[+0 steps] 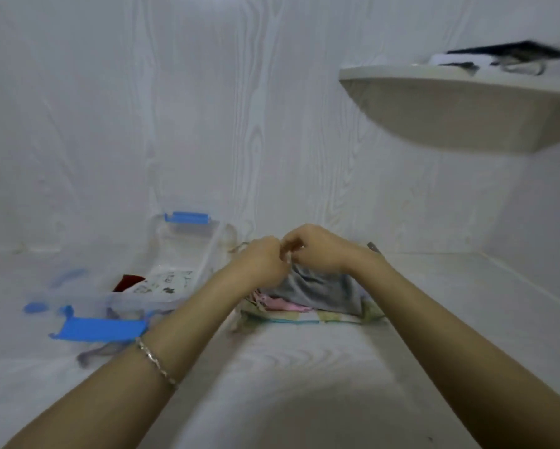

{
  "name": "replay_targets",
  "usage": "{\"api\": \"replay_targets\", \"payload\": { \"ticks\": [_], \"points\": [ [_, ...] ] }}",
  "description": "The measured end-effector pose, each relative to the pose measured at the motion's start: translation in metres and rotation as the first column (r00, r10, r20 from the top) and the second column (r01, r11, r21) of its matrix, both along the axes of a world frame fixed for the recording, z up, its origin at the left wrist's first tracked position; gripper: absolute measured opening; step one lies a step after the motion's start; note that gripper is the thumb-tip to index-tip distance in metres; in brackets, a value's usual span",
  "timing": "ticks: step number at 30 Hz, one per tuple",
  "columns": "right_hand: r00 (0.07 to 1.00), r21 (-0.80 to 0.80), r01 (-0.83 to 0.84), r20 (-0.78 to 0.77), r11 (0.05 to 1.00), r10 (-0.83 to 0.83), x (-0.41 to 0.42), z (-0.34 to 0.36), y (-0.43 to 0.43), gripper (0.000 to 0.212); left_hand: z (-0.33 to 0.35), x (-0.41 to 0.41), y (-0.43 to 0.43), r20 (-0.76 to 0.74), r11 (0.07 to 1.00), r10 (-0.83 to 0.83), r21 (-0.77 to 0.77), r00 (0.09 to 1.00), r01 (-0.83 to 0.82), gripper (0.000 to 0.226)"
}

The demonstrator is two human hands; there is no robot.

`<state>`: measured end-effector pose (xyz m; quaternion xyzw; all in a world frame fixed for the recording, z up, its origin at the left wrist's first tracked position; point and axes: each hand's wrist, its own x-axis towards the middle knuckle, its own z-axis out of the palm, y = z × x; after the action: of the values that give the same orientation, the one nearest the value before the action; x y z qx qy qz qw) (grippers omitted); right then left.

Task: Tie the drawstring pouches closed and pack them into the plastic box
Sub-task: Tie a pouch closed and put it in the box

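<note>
A grey drawstring pouch (320, 291) hangs from both hands above a small pile of pouches, with a pink one (285, 304) and a pale checked one (330, 316) underneath. My left hand (264, 262) and my right hand (317, 247) meet at the grey pouch's top, fingers pinched on its drawstring. To the left lies the clear plastic box (188, 251) with blue clips. Inside it sit a white printed pouch (167, 281) and a dark red pouch (128, 281).
The box's clear lid with a blue latch (100, 328) lies in front of the box, a grey cord (94, 353) beside it. A white corner shelf (466, 102) with dark items juts from the right wall. White walls close the back and right.
</note>
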<state>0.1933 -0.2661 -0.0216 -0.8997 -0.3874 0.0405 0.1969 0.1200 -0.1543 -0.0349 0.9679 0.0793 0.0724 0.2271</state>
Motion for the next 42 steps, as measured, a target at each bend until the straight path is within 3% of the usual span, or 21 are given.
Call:
{"api": "replay_targets", "payload": {
  "ticks": [4,8,16,19,21,23,25,27,29,32,34,36,39,40,42],
  "points": [
    [0.996,0.010,0.029,-0.081,1.000,-0.028,0.004,-0.049,-0.035,0.034,-0.052,0.023,-0.007,-0.164,0.983,0.084,0.178,0.983,-0.054,0.039],
    [0.984,0.097,0.048,-0.175,0.994,-0.031,0.004,-0.078,-0.052,0.030,-0.089,0.034,-0.001,-0.021,0.890,0.277,0.382,0.961,-0.248,0.035],
    [0.987,0.263,0.085,-0.153,0.961,-0.045,0.004,-0.094,-0.051,0.031,-0.093,0.047,0.013,0.192,0.802,0.340,0.451,0.920,-0.391,0.025],
    [0.990,0.369,0.115,-0.123,0.922,-0.074,0.005,-0.098,-0.046,0.040,-0.088,0.045,0.010,0.415,0.884,0.261,0.259,0.872,-0.388,0.015],
    [0.993,0.481,0.095,-0.103,0.872,-0.051,0.004,-0.095,-0.042,0.049,-0.074,0.038,0.000,0.489,0.966,0.257,-0.117,0.834,-0.229,0.015],
    [0.998,0.563,0.057,-0.046,0.824,-0.037,-0.001,-0.090,-0.036,0.056,-0.057,0.027,-0.015,0.493,0.894,0.269,-0.448,0.828,-0.024,0.011],
    [0.999,0.643,0.042,-0.009,0.764,-0.048,-0.009,-0.083,-0.031,0.052,-0.043,0.014,-0.026,0.499,0.782,0.256,-0.611,0.828,0.126,0.008],
    [0.997,0.726,0.039,0.012,0.686,-0.070,-0.017,-0.075,-0.030,0.030,-0.036,0.001,-0.033,0.502,0.682,0.255,-0.699,0.827,0.214,0.012],
    [0.994,0.758,0.027,0.051,0.652,-0.100,-0.021,-0.071,-0.034,0.014,-0.039,-0.011,-0.032,0.404,0.618,0.306,-0.773,0.862,0.143,0.027],
    [0.999,0.760,0.014,0.018,0.649,-0.043,-0.024,-0.073,-0.043,0.015,-0.047,-0.038,-0.025,-0.047,0.497,0.213,-0.855,0.976,-0.150,0.062],
    [1.000,0.767,-0.003,-0.004,0.641,0.010,-0.030,-0.074,-0.048,0.014,-0.055,-0.052,-0.024,-0.265,0.432,0.057,-0.863,0.963,-0.263,0.080],
    [0.998,0.779,-0.008,-0.036,0.627,0.058,-0.036,-0.076,-0.052,0.012,-0.064,-0.056,-0.025,-0.245,0.294,0.057,-0.922,0.968,-0.251,0.077],
    [0.981,0.816,0.066,-0.157,0.574,0.111,-0.043,-0.076,-0.058,0.014,-0.073,-0.050,-0.024,-0.107,0.141,0.232,-0.980,0.967,-0.142,0.056],
    [0.977,0.834,0.083,-0.175,0.546,0.120,-0.044,-0.077,-0.060,0.015,-0.073,-0.049,-0.024,-0.058,0.150,0.292,-0.983,0.955,-0.106,0.047],
    [0.985,0.861,0.096,-0.154,0.500,0.075,-0.047,-0.078,-0.063,0.017,-0.077,-0.047,-0.020,0.050,0.283,0.388,-0.957,0.920,-0.067,0.034]
  ]
}}
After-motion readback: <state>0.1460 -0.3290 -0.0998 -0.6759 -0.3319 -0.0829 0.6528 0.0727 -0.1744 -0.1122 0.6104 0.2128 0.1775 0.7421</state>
